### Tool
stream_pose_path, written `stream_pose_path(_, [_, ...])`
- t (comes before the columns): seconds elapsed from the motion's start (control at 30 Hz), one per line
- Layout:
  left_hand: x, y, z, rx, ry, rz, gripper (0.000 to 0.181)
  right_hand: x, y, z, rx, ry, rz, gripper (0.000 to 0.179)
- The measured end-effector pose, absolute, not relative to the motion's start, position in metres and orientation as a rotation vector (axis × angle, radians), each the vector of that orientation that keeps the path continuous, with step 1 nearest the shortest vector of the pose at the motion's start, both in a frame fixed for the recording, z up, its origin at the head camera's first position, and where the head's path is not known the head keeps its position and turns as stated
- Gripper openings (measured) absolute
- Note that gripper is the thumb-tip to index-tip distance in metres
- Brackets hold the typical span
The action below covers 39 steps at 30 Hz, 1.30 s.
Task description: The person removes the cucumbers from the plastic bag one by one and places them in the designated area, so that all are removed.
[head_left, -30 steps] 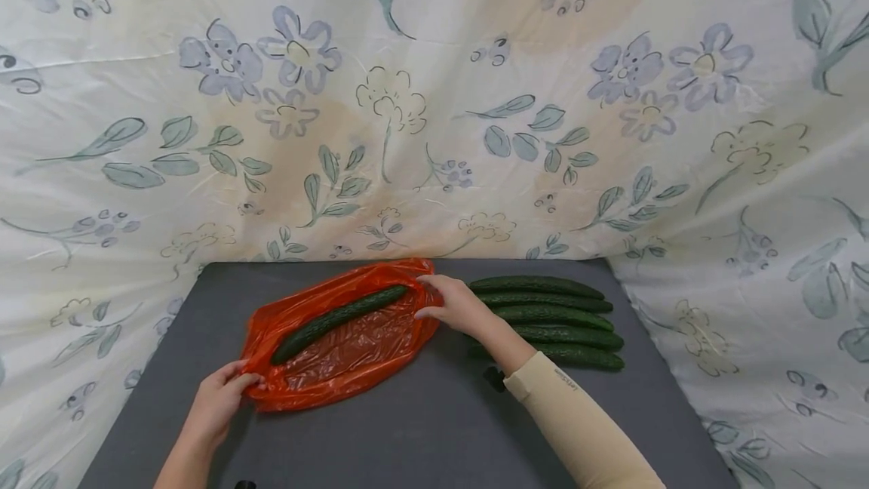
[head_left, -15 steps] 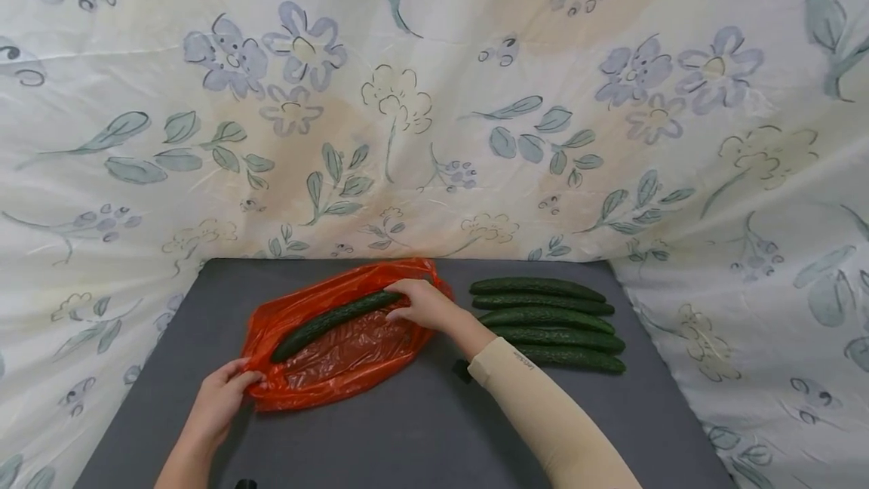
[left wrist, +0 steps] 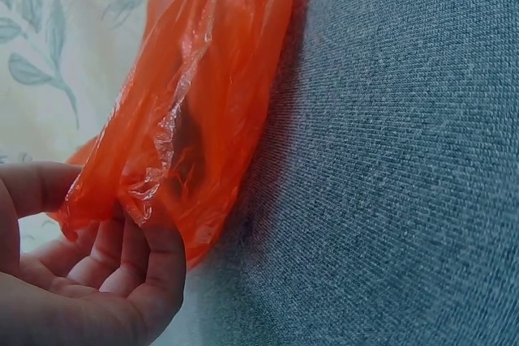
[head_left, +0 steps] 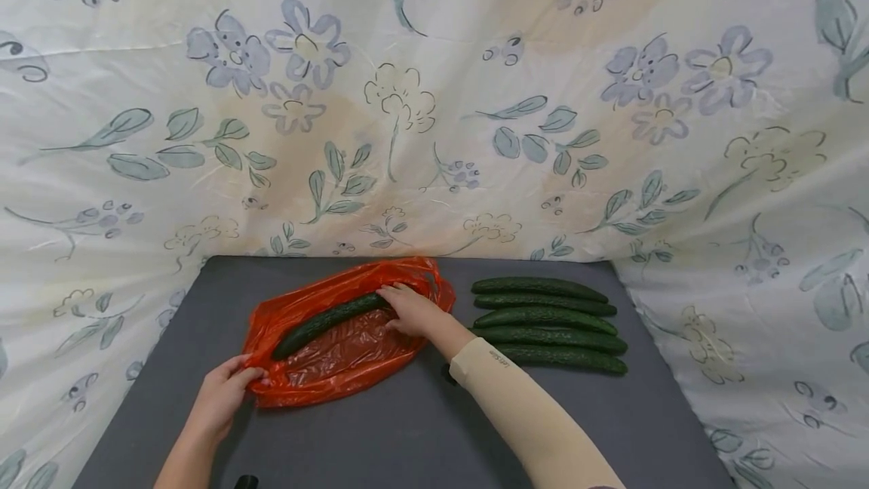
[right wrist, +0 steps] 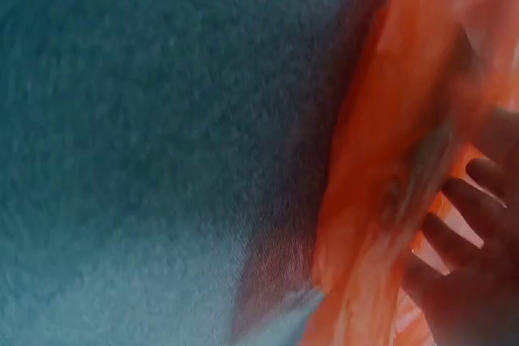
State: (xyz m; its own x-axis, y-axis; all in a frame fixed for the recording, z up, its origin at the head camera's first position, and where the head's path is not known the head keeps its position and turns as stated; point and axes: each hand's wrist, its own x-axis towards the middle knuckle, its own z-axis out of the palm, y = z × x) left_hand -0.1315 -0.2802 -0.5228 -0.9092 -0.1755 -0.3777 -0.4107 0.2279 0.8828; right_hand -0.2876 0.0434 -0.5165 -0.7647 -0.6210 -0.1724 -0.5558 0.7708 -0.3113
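Note:
An orange-red plastic bag [head_left: 326, 389] lies spread with its mouth open on the grey table. Inside it rests one dark green cucumber [head_left: 329, 323], slanting up to the right. My left hand [head_left: 220, 398] pinches the bag's near left edge; the left wrist view shows thumb and fingers [left wrist: 166, 257] on the thin plastic. Over the cucumber's right end reaches my right hand [head_left: 416, 313], covering that end in the head view. Blurred in the right wrist view, its fingers [right wrist: 450, 241] are spread apart within the bag's mouth.
Several more cucumbers [head_left: 543, 317] lie side by side to the right, the nearer ones partly behind the right forearm [head_left: 509, 398]. A floral cloth [head_left: 434, 134] hangs behind the table [head_left: 366, 444] and along both sides.
My right hand has let go of the bag's right edge and moved left into the bag, over the cucumber's right end. My left hand keeps its hold on the bag.

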Motion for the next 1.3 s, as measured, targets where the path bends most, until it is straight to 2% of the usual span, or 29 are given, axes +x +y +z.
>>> stream_pose_path(0.37, [-0.132, -0.278, -0.522, -0.574, 2.298, 1.756, 0.047, -0.287, 0.042, -0.525, -0.84, 2.88, -0.322, 0.038])
stream_pose_path(0.57, [-0.131, -0.279, -0.523, -0.556, 2.309, 1.751, 0.047, -0.292, 0.041, -0.531, -0.771, 2.904, -0.385, 0.043])
stream_pose_path(0.9, [-0.129, -0.28, -0.524, -0.532, 2.3, 1.737, 0.048, -0.301, 0.037, -0.539, -0.703, 2.882, -0.432, 0.04])
stream_pose_path(1.3, [-0.129, -0.28, -0.526, -0.541, 2.302, 1.743, 0.045, -0.299, 0.026, -0.518, -0.764, 2.96, -0.243, 0.04])
